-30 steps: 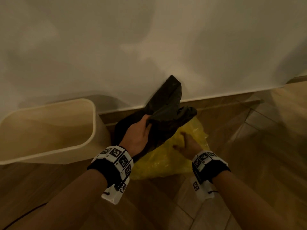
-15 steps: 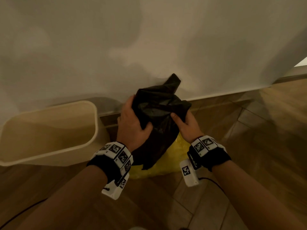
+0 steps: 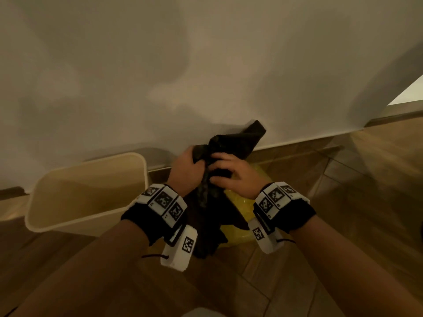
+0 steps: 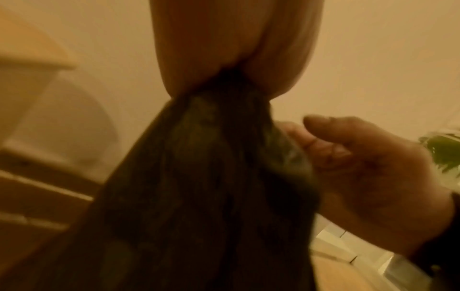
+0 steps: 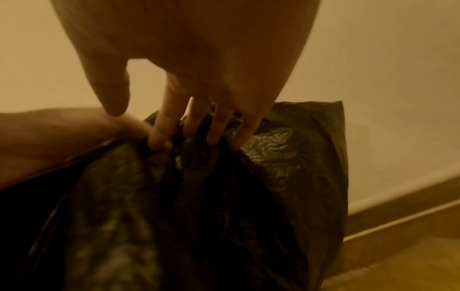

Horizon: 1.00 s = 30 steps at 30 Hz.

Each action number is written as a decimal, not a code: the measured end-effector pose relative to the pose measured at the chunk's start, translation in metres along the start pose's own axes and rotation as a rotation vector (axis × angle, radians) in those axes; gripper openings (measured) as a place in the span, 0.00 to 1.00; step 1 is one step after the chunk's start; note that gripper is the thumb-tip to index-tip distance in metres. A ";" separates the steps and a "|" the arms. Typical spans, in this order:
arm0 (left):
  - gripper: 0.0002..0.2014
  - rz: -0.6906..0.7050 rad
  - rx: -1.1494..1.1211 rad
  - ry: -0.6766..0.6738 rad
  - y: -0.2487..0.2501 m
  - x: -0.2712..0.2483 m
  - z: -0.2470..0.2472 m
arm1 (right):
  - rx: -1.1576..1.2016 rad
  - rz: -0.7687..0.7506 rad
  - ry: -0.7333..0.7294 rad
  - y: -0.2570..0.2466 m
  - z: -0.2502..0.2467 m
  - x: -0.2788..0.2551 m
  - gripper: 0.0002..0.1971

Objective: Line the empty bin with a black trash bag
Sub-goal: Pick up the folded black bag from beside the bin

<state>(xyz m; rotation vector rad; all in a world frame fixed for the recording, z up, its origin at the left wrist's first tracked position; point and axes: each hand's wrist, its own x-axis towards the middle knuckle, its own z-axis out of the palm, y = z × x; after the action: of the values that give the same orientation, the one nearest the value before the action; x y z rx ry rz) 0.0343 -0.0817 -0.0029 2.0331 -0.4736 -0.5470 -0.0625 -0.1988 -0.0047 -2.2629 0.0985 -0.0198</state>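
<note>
A crumpled black trash bag [image 3: 231,143] hangs in the air between both hands, its lower part [image 3: 206,216] drooping past my wrists. My left hand [image 3: 186,167] grips the bunched plastic from the left; in the left wrist view the bag [image 4: 199,177] streams down from that hand's closed fingers. My right hand [image 3: 231,173] pinches the same bunch from the right, fingertips [image 5: 214,137] dug into the folds of the bag [image 5: 273,157]. The empty cream bin [image 3: 89,193] stands on the floor to the left, apart from both hands.
A yellow plastic bag [image 3: 238,202] lies on the wooden floor [image 3: 343,202] under the black one. A pale wall [image 3: 206,65] with a skirting board runs close behind. A bright doorway gap [image 3: 409,92] shows at far right.
Both hands have risen with the black bag and closed in together on its top, bunching it tighter. One second ago only the left hand held it, while the right was low over the yellow bag.
</note>
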 end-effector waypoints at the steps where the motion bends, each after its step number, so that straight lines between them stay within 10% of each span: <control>1: 0.16 0.028 0.025 0.022 0.001 0.002 -0.006 | 0.015 0.003 0.051 0.001 -0.005 -0.003 0.15; 6: 0.14 0.021 -0.322 0.128 0.013 0.005 -0.042 | 0.133 0.209 0.551 0.024 -0.010 -0.024 0.17; 10: 0.18 -0.038 -0.367 0.208 0.013 0.007 -0.054 | 0.261 0.256 0.105 0.024 -0.001 -0.040 0.33; 12: 0.19 -0.045 -0.380 0.219 0.014 0.005 -0.050 | 0.074 0.231 -0.001 0.018 0.000 -0.035 0.26; 15: 0.23 0.045 -0.298 0.224 0.017 -0.004 -0.045 | -0.020 0.203 0.214 0.015 -0.011 -0.025 0.10; 21: 0.48 0.207 -0.016 -0.114 0.008 -0.013 -0.050 | 0.103 0.277 0.601 -0.001 -0.045 -0.019 0.12; 27: 0.17 0.166 0.610 -0.131 0.002 -0.017 -0.051 | 0.276 0.306 0.878 -0.016 -0.075 -0.010 0.13; 30: 0.26 0.124 0.587 -0.195 0.000 -0.018 -0.050 | 0.362 0.275 0.877 -0.022 -0.078 -0.010 0.12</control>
<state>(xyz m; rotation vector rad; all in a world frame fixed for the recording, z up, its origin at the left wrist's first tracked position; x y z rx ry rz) 0.0468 -0.0372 0.0228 2.4894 -0.9598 -0.5786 -0.0748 -0.2443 0.0623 -1.7162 0.7959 -0.8140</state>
